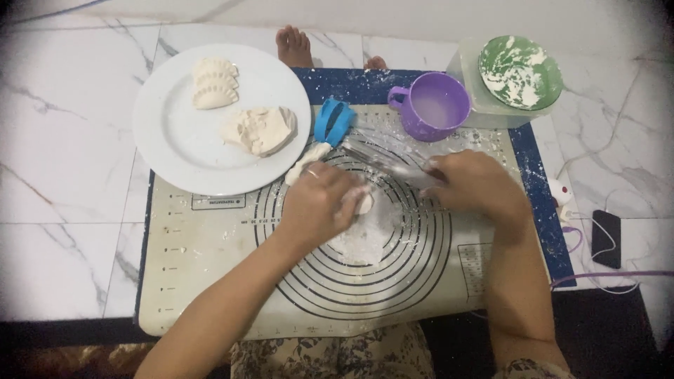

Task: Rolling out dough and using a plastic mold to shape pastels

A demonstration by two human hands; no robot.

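On the ringed pastry mat (210,281), the left hand (319,200) pinches a dough piece (364,203) while the right hand (477,184) grips a clear rolling pin (390,165)

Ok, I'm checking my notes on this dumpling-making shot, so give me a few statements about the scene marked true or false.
1. The white plate holds folded dumplings and a lump of dough. True.
2. The purple cup stands on the plate. False: it stands on the mat, beside the plate.
3. The left hand rests on dough at the mat's circles. True.
4. The right hand holds the blue dumpling press. False: the press lies apart, by the plate.
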